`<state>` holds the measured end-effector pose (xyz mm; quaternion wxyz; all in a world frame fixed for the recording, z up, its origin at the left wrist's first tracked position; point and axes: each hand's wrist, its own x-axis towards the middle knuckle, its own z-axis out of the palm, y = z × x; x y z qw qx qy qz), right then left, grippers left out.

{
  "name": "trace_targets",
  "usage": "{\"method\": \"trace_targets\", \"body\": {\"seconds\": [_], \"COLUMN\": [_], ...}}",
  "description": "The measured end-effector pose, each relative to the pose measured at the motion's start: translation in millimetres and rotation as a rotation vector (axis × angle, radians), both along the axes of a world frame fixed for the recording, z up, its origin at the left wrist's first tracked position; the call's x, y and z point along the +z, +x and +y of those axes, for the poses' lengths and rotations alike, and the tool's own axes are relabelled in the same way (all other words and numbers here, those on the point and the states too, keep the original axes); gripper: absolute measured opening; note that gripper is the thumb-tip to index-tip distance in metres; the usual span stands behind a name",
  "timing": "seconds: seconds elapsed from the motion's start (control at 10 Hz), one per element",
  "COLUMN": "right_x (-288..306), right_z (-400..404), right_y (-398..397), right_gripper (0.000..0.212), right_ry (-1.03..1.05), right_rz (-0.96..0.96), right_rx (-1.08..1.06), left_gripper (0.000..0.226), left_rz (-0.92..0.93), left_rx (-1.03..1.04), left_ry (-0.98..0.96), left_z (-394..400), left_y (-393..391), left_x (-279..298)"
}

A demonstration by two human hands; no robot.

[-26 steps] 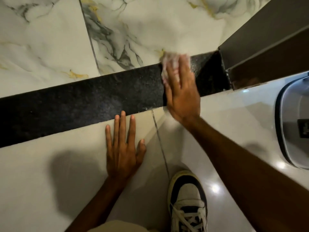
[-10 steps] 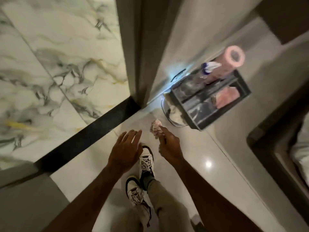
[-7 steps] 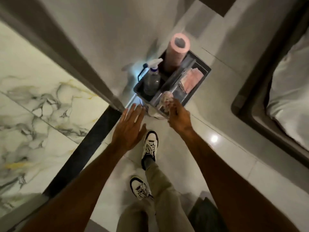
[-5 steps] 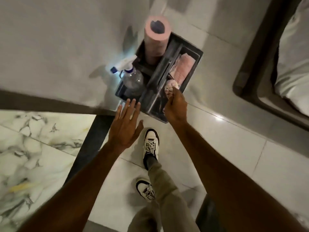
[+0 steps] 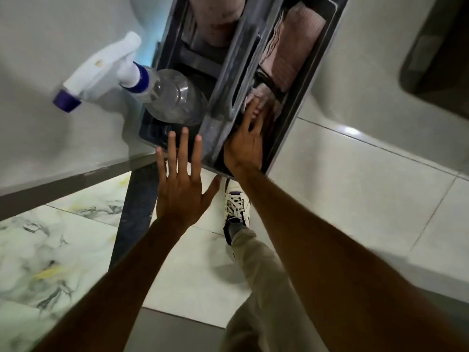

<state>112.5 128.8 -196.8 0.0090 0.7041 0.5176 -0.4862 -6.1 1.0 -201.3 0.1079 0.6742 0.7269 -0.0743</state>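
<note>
A dark grey cleaning caddy stands on the floor in front of me. A crumpled pinkish-white wad lies in the near end of its right compartment. My right hand reaches into that compartment, with its fingers stretched out over the wad and touching it. A folded pink cloth lies farther back in the same compartment. My left hand hovers flat with spread fingers over the caddy's near edge and holds nothing. In the left compartment stands a clear spray bottle with a white and blue trigger head.
A pink roll stands at the caddy's far left end. A grey wall is to the left, with a black threshold strip and marble tiles below it. My shoe is planted under the caddy's near edge. Dark furniture is at the upper right.
I rose from wiping the black strip, turned to the caddy and bent close to it. My right hand carried the wad into the right compartment and its fingers have straightened over it.
</note>
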Motion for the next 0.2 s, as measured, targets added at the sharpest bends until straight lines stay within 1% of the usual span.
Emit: {"method": "trace_targets", "body": {"seconds": [0.1, 0.2], "right_x": [21, 69], "right_z": [-2, -11], "right_y": [12, 30], "right_gripper": [0.099, 0.08], "right_ry": [0.122, 0.254], "right_rz": [0.014, 0.16], "right_rx": [0.059, 0.056], "left_gripper": [0.098, 0.095], "left_rz": [-0.019, -0.014], "left_rx": [0.01, 0.012], "left_ry": [-0.075, -0.074], "left_z": [4, 0], "left_y": [-3, 4], "left_x": [8, 41]}}
